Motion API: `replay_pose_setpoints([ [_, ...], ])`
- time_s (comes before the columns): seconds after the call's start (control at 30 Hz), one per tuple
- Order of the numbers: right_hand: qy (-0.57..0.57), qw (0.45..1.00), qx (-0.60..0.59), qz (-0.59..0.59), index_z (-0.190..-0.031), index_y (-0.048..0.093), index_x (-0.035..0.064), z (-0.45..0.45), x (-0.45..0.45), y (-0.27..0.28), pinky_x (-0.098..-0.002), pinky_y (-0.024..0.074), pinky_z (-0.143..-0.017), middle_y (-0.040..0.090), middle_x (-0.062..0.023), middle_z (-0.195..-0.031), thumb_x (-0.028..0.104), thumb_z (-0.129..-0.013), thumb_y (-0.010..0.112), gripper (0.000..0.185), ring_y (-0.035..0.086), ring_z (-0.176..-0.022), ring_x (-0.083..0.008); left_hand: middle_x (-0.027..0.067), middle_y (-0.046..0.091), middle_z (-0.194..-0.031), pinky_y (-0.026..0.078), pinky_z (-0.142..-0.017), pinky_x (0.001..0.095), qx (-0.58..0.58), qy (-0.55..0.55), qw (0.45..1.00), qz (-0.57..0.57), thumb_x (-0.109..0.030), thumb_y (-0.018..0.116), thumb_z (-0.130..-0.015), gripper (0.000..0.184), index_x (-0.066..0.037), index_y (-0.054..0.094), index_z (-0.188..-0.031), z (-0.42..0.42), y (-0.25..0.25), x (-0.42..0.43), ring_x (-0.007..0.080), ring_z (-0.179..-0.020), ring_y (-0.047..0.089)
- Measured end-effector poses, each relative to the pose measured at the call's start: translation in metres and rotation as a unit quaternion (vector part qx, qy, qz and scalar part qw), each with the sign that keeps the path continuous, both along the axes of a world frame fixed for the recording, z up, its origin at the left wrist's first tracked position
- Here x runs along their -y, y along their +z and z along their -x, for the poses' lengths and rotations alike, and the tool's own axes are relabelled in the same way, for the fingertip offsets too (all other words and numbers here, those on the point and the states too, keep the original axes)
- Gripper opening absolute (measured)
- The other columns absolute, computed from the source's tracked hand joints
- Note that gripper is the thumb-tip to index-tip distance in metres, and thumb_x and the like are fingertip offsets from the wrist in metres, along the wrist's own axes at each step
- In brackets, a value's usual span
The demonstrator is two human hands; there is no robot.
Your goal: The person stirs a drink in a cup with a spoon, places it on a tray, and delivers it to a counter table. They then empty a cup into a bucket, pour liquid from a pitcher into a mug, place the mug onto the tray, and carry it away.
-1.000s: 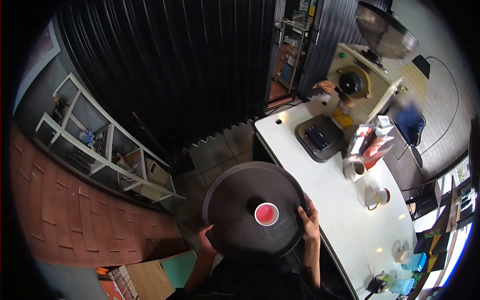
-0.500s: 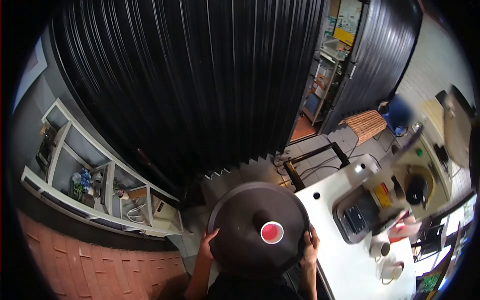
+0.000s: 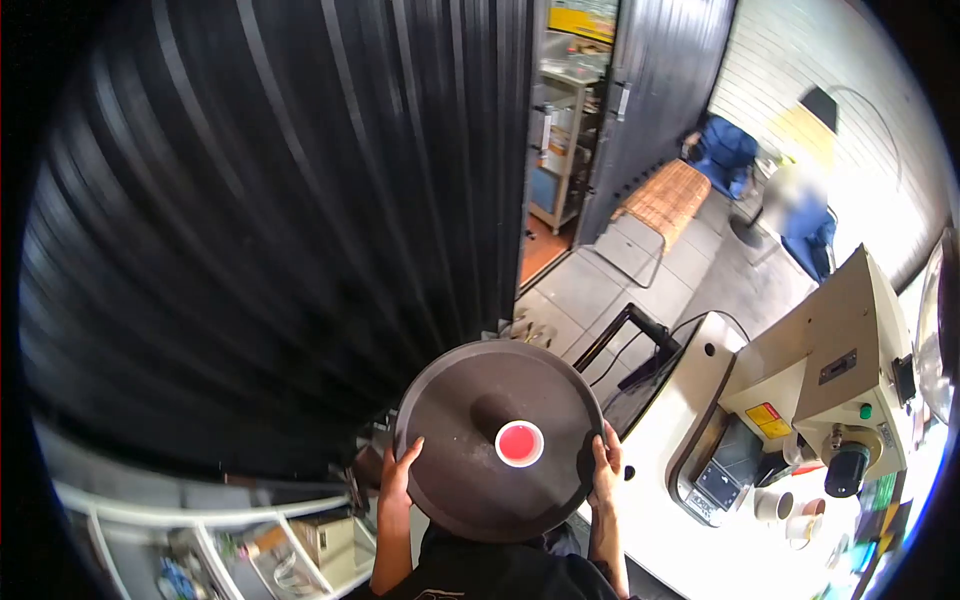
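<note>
A round dark brown tray [image 3: 450, 440] is held level in front of my body. On it, a little right of its middle, stands a white cup [image 3: 520, 444] with red-pink liquid inside. My left hand [image 3: 400, 472] grips the tray's left rim, thumb on top. The right rim is gripped by my right hand [image 3: 606, 466], with the thumb on top too. The other fingers are partly hidden beneath the tray.
A white counter [image 3: 650, 520] at right bears a beige machine [image 3: 830, 370], a black scale [image 3: 720, 480] and mugs [image 3: 772, 505]. Beyond are a black folding wall [image 3: 300, 200], a doorway, a woven bench [image 3: 665, 200] and seated people [image 3: 805, 225]. White shelving [image 3: 210, 550] stands lower left.
The view has turned toward the right and moved forward along the counter; the doorway and bench look closer. Both hands keep hold of the tray, and the cup remains on it.
</note>
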State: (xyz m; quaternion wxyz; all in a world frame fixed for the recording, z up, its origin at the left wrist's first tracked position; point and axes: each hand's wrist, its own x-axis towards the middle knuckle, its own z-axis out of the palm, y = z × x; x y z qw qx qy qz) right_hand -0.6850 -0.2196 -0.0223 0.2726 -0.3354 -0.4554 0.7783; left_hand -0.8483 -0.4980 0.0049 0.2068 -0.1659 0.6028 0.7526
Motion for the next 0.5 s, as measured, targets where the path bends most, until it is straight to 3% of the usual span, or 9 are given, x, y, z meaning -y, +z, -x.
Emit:
replay_pose_setpoints([
  [0.07, -0.052, 0.997, 0.015, -0.046, -0.145, 0.050, 0.0068, 0.026, -0.007, -0.013, -0.0276, 0.0495, -0.087, 0.068, -0.0036, -0.111, 0.017, -0.100, 0.063, 0.048, 0.062, -0.099, -0.0112, 0.0127, 0.059, -0.129, 0.049, -0.097, 0.0397, -0.009, -0.036, 0.999, 0.028, -0.020, 0.081, -0.082, 0.071, -0.003, 0.046, -0.141, 0.049, -0.019, -0.021, 0.0250, -0.116, 0.059],
  [0.13, -0.058, 0.993, 0.026, -0.098, -0.144, 0.050, 0.0052, 0.048, -0.021, -0.018, -0.0251, 0.0497, -0.084, 0.068, -0.0048, -0.115, 0.018, -0.101, 0.060, 0.046, 0.062, -0.098, -0.0110, 0.0126, 0.059, -0.130, 0.048, -0.098, 0.0387, -0.031, -0.132, 0.991, -0.019, -0.020, 0.082, -0.081, 0.069, -0.003, 0.049, -0.139, 0.100, -0.036, -0.040, 0.0246, -0.115, 0.059],
  [0.2, -0.108, 0.992, 0.025, -0.055, -0.143, 0.050, 0.0029, 0.070, -0.024, -0.013, -0.0251, 0.0504, -0.085, 0.068, -0.0060, -0.117, 0.018, -0.102, 0.058, 0.045, 0.063, -0.099, -0.0119, 0.0102, 0.060, -0.128, 0.045, -0.101, 0.0374, -0.046, -0.155, 0.986, 0.029, -0.016, 0.081, -0.082, 0.062, -0.003, 0.053, -0.136, 0.143, -0.036, -0.076, 0.0230, -0.116, 0.058],
  [0.3, -0.178, 0.983, -0.004, -0.051, -0.142, 0.051, 0.0005, 0.100, -0.031, -0.026, -0.0267, 0.0509, -0.088, 0.069, -0.0077, -0.115, 0.013, -0.102, 0.056, 0.042, 0.065, -0.100, -0.0131, 0.0089, 0.061, -0.127, 0.044, -0.102, 0.0374, -0.090, -0.259, 0.962, 0.008, -0.014, 0.080, -0.083, 0.059, -0.004, 0.054, -0.135, 0.202, -0.024, -0.117, 0.0222, -0.115, 0.059],
  [0.37, -0.243, 0.968, -0.025, -0.065, -0.140, 0.051, -0.0014, 0.129, -0.041, -0.024, -0.0253, 0.0524, -0.082, 0.070, -0.0065, -0.109, 0.011, -0.102, 0.054, 0.040, 0.066, -0.093, -0.0122, 0.0089, 0.062, -0.127, 0.045, -0.101, 0.0368, -0.065, -0.300, 0.951, -0.018, -0.013, 0.079, -0.084, 0.057, -0.004, 0.055, -0.134, 0.243, -0.051, -0.148, 0.0218, -0.113, 0.060],
  [0.47, -0.290, 0.956, 0.023, -0.027, -0.140, 0.051, -0.0026, 0.150, -0.042, -0.016, -0.0253, 0.0529, -0.081, 0.071, -0.0071, -0.108, 0.009, -0.102, 0.054, 0.039, 0.066, -0.092, -0.0114, 0.0094, 0.061, -0.128, 0.046, -0.100, 0.0366, 0.019, -0.386, 0.921, -0.058, -0.012, 0.079, -0.084, 0.057, -0.004, 0.054, -0.135, 0.296, -0.046, -0.187, 0.0219, -0.115, 0.060],
  [0.5, -0.322, 0.946, 0.033, -0.018, -0.139, 0.052, -0.0025, 0.156, -0.046, -0.029, -0.0253, 0.0523, -0.082, 0.070, -0.0071, -0.108, 0.007, -0.102, 0.053, 0.039, 0.065, -0.093, -0.0109, 0.0093, 0.062, -0.127, 0.048, -0.099, 0.0369, -0.003, -0.393, 0.917, -0.071, -0.011, 0.077, -0.085, 0.055, -0.003, 0.054, -0.135, 0.303, -0.041, -0.205, 0.0223, -0.115, 0.060],
])
